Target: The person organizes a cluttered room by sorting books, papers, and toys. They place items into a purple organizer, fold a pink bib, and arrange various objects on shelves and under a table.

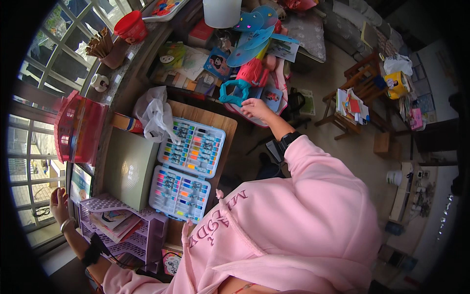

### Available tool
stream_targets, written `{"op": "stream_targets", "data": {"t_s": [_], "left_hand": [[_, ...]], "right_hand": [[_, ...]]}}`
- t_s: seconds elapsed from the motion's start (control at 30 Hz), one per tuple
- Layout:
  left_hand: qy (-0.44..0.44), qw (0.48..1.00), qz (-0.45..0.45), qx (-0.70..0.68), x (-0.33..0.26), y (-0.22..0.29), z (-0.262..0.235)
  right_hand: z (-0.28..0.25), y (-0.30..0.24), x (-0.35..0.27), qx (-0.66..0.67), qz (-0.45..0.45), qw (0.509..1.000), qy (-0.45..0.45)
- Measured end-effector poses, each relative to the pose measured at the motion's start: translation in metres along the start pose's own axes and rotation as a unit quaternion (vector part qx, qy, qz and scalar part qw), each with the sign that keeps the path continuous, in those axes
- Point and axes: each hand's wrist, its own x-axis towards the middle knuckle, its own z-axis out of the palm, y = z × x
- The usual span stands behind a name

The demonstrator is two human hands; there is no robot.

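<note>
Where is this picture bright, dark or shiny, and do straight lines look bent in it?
Head view: brightest at the window on the left, dimmer rightward, black at the corners; the window's bars curve; a soft sheen marks the grey-green box; the right hand has a readable outline.

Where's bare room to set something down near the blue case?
Free: table strip bordered by blue case and white bag; top of green box, between bag, case and purple rack. Crowded: around right hand, with toy and books.

Toy (251,73) right, rack (154,237) left, case (193,172) between
</note>
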Motion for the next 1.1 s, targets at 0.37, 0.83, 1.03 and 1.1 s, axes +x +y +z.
{"op": "stream_targets", "data": {"t_s": [0.37, 0.83, 1.03, 1.1], "left_hand": [[-0.277, 0.96, 0.019, -0.03, -0.205, 0.209, 0.282], [-0.211, 0.831, -0.419, -0.299, -0.263, 0.139, 0.762], [-0.105, 0.853, -0.441, -0.258, -0.24, 0.131, 0.792], [-0.123, 0.878, -0.39, -0.248, -0.242, 0.132, 0.787]], "right_hand": [[-0.147, 0.001, 0.056, 0.143, 0.007, 0.988, 0.058], [-0.364, 0.041, 0.067, 0.157, 0.12, 0.98, -0.011], [-0.412, -0.038, 0.107, 0.299, 0.012, 0.954, -0.005], [-0.405, -0.074, 0.131, 0.323, 0.024, 0.945, -0.039]]}}
